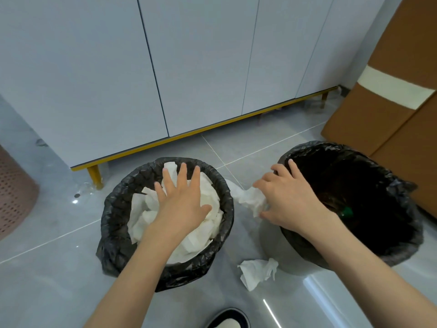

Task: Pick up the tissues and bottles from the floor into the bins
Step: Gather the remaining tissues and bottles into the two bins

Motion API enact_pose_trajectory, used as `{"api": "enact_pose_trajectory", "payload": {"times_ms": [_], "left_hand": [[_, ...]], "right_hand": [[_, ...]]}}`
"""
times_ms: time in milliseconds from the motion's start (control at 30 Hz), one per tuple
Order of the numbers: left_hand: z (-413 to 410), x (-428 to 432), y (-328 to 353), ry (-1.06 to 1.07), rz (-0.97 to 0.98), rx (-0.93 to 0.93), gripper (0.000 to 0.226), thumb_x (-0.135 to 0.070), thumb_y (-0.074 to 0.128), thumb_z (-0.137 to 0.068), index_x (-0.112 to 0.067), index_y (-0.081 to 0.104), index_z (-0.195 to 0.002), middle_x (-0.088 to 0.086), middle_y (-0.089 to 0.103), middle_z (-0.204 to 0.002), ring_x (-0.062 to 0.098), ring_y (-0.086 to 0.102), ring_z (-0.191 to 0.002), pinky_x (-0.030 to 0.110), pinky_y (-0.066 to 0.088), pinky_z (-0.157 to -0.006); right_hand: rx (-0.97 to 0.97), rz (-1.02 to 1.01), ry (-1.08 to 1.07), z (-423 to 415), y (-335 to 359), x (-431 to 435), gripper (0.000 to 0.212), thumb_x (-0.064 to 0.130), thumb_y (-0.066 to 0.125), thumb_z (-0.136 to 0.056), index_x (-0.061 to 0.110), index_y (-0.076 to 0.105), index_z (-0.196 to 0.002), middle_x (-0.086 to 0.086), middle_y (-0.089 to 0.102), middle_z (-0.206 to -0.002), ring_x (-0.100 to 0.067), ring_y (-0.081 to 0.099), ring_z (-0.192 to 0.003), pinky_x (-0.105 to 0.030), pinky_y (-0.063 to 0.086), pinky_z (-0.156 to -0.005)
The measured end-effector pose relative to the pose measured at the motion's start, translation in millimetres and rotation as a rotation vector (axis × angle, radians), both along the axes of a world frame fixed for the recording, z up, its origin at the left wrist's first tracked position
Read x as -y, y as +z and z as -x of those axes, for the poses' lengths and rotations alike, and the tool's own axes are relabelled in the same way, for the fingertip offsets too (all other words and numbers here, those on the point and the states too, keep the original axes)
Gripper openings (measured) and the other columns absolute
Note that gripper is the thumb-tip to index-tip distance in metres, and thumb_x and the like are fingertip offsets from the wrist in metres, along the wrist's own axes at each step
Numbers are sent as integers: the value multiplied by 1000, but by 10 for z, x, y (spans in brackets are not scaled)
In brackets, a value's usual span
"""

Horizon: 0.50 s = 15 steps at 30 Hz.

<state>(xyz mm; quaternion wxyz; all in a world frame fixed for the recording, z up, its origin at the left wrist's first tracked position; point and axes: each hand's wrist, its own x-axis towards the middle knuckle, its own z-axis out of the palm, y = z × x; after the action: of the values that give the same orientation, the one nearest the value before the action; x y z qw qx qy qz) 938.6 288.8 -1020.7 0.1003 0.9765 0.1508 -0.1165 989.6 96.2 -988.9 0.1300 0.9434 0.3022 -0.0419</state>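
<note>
Two bins lined with black bags stand on the grey floor. The left bin (111,209) is filled with white tissues (142,214). My left hand (182,202) lies over them with fingers spread and straight. The right bin (383,185) is dark inside, with a green-capped bottle (346,211) low in it. Between the bins my right hand (288,197) grips a crumpled white tissue (248,197). Another crumpled tissue (257,272) lies on the floor in front, between the bins.
White cabinet doors on a yellow frame with a yellow leg (94,176) run behind the bins. A brown cardboard box (390,110) stands at the right and a pink perforated basket (14,192) at the left. A shoe (229,319) shows at the bottom edge.
</note>
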Motion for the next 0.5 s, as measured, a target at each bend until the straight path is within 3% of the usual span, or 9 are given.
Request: {"api": "enact_pose_trajectory", "payload": {"times_ms": [133, 233, 333, 400, 467, 500], "left_hand": [[32, 62, -247, -35, 59, -162, 74, -44, 35, -99, -24, -15, -150, 2, -18, -158, 35, -16, -144, 57, 1, -114], [79, 39, -501, -85, 67, -259, 63, -44, 23, -101, -28, -12, -150, -4, -19, -158, 28, -18, -145, 58, 0, -114], [112, -23, -671, -111, 109, -379, 57, -42, 18, -102, -30, -9, -151, -8, -20, -157, 24, -19, -145, 59, 0, -114], [126, -74, -685, -125, 134, -371, 56, -42, 19, -102, -32, -6, -151, -8, -17, -158, 23, -16, -145, 59, 0, -114], [124, -121, -614, -105, 182, -270, 54, -44, 20, -101, -33, 1, -151, -8, -11, -159, 21, -10, -147, 58, 1, -114], [123, -148, -552, -83, 200, -196, 52, -43, 21, -102, -32, 8, -151, -7, -4, -160, 22, -3, -147, 58, 3, -113]], "right_hand": [[67, -11, 34, -26, -108, 46, 25, 22, 54, -89, 23, 66, -111, 1, 61, -119, -24, 33, -132, -47, 4, -117], [92, -67, 66, -63, -116, 60, 23, 29, 49, -95, 20, 68, -103, -1, 66, -109, -22, 42, -125, -42, 4, -118], [197, -279, 48, -69, -96, 28, 14, 20, 54, -92, 17, 66, -86, -4, 66, -79, -23, 58, -94, -37, 18, -116], [197, -436, 14, -17, -48, -58, 12, 17, 51, -92, 17, 63, -91, -4, 59, -69, -25, 53, -78, -33, 38, -97], [142, -512, 19, 75, 11, -208, 23, 15, 46, -93, 21, 61, -109, -2, 60, -78, -23, 48, -79, -31, 36, -68], [109, -545, 42, 115, 10, -305, 30, 12, 44, -92, 24, 58, -116, 0, 63, -88, -23, 48, -84, -30, 31, -65]]}}
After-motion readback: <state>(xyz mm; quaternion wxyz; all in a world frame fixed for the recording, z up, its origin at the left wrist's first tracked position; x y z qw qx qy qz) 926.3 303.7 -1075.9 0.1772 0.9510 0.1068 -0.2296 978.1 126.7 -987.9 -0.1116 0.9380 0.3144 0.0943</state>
